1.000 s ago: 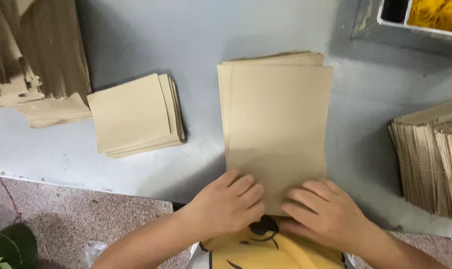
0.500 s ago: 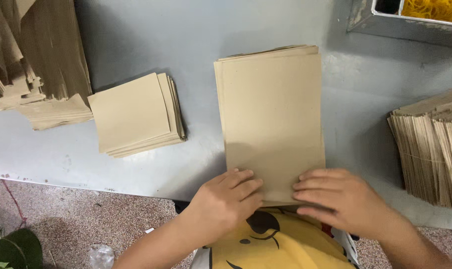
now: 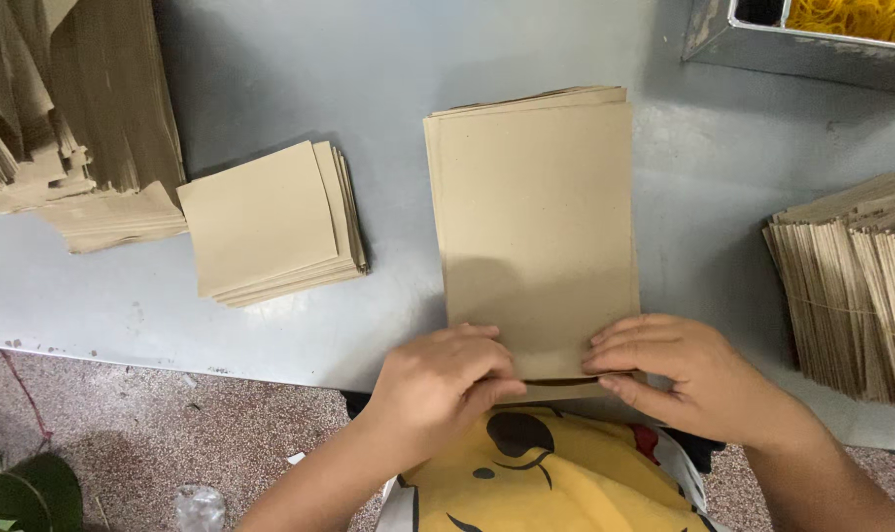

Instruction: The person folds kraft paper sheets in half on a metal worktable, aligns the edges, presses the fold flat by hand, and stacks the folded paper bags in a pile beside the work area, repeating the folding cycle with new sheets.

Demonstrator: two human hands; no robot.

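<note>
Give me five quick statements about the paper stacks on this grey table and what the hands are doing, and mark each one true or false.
1. Both hands grip the near end of the tall stack of brown sheets. True: the left hand and the right hand pinch its near edge.
2. A smaller stack of squarish brown sheets lies to the left of the tall stack. True.
3. The smaller stack touches the tall one. False: bare grey table shows between them.
4. The metal tray at the far right corner holds blue items. False: its contents look yellow.
5. The bundle of brown sheets at the right edge is held by the right hand. False: no hand touches it.
</note>
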